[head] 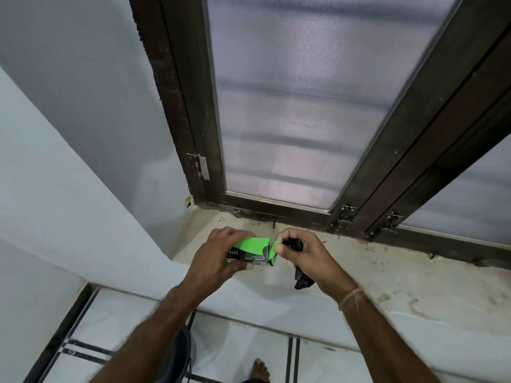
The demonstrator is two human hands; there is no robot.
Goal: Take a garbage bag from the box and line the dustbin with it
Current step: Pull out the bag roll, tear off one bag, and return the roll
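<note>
I am standing by a pale wall (pixel 69 134) and a dusty stone ledge (pixel 387 272) under a window (pixel 290 92) with a dark frame. The floor below has white tiles with black lines. Low down on the left, partly hidden behind my left arm, I see the dark round rim of the dustbin (pixel 184 352) on the floor. My left hand (pixel 218 255) is closed around one green and black box (pixel 250 251), and I hold it up over the edge of the ledge. The box lies sideways, so its long way runs left to right, and its open end with one green flap (pixel 272 251) points at my right hand. My right hand (pixel 304 255) is just beside that end. Its fingers (pixel 282 248) pinch the flap, and the same hand is curled around one black garbage bag (pixel 300 277), which is bunched up and hangs down under my palm. So the bag is out of the box, I think, and the flap is not shut yet. The bin is down and to the left of the bag, nearer my left arm, so the bag has to go that way next. I count one box, one bag, one bin, two hands and one bare foot (pixel 260 369).
</note>
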